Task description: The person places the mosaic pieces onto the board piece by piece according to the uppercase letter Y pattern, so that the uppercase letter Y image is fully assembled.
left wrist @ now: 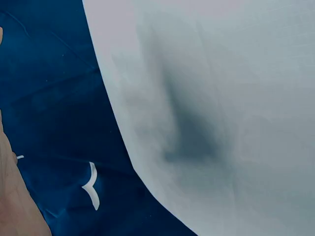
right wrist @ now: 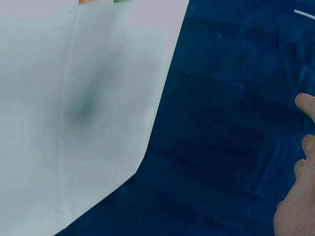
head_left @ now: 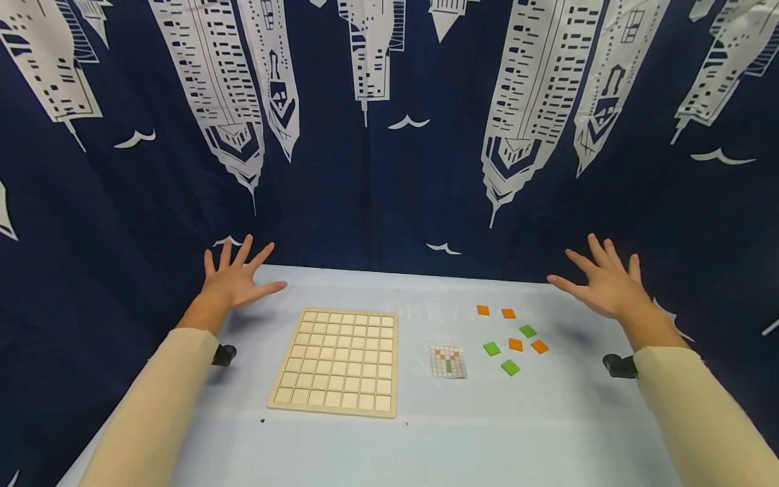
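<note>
Left hand (head_left: pixel 234 282) and right hand (head_left: pixel 610 287) hover, fingers apart; placing looks unstarted: wooden grid board (head_left: pixel 335 365) bare toward the table's (head_left: pixel 462 453) left edge, orange and green tiles (head_left: pixel 515 344) loose toward its right (pattern card (head_left: pixel 438 362) between).

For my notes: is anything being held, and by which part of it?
Nothing is held: left hand and right hand are empty, fingers spread.

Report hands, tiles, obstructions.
Left hand, right hand: spread, both empty. Seven tiles loose right of pattern card, none on board. Nothing covering tiles or board.
</note>
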Demonstrator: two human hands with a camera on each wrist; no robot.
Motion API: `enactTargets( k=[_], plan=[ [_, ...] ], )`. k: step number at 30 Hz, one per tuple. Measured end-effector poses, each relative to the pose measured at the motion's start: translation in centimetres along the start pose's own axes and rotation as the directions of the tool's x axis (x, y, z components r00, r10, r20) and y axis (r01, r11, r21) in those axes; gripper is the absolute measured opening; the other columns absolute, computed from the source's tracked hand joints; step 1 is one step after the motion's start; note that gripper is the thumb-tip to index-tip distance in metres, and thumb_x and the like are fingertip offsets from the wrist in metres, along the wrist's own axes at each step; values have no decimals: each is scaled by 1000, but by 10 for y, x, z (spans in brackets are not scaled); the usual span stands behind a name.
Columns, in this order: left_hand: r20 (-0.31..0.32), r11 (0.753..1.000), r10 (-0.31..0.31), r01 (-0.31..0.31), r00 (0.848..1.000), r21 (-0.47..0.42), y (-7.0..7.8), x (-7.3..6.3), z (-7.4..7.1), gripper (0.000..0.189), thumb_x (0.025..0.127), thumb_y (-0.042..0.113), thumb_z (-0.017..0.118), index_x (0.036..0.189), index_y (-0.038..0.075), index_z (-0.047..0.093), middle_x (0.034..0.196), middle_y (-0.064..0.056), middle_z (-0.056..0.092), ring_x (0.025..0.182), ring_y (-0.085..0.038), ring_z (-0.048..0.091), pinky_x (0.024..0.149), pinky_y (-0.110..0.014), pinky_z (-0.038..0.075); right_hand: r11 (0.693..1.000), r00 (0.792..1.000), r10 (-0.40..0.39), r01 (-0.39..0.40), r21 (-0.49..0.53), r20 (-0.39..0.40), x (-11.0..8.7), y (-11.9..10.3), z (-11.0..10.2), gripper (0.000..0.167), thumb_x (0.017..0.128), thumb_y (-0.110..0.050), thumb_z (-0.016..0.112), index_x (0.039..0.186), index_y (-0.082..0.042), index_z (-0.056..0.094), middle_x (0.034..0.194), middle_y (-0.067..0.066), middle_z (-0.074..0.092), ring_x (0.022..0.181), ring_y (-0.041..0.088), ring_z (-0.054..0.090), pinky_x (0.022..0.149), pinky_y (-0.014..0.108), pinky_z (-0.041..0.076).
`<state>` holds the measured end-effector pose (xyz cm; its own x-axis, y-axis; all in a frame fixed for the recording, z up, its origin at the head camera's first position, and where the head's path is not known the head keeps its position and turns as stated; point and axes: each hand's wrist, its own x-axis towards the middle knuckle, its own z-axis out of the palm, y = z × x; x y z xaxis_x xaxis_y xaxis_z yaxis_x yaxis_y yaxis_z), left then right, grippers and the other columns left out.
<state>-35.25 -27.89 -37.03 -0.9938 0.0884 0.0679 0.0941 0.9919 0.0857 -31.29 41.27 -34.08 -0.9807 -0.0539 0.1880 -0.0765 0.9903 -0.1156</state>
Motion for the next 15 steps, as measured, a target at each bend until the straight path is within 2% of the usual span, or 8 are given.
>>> enactTargets(
  k=[7, 15],
  plan=[
    [7, 1000, 18, -18, 1000, 26, 1, -7, 9, 105, 84, 92, 37, 165, 36, 2, 173, -15, -15, 155, -54, -13, 114, -77, -18, 999, 999, -34, 34, 31, -3, -8, -10, 9, 96, 94, -76, 46, 161, -10, 29, 170, 20, -16, 156, 49, -15, 115, 76, -17],
    [-22, 999, 41, -41, 999, 6, 6, -18, 19, 101, 87, 85, 45, 166, 35, 8, 173, -16, -10, 155, -54, -12, 116, -76, -15, 996, 997, -64, 66, 55, -39, -21, -17, 21, 94, 94, -74, 51, 160, -10, 34, 172, 19, -10, 158, 45, -13, 118, 73, -16]
  ],
)
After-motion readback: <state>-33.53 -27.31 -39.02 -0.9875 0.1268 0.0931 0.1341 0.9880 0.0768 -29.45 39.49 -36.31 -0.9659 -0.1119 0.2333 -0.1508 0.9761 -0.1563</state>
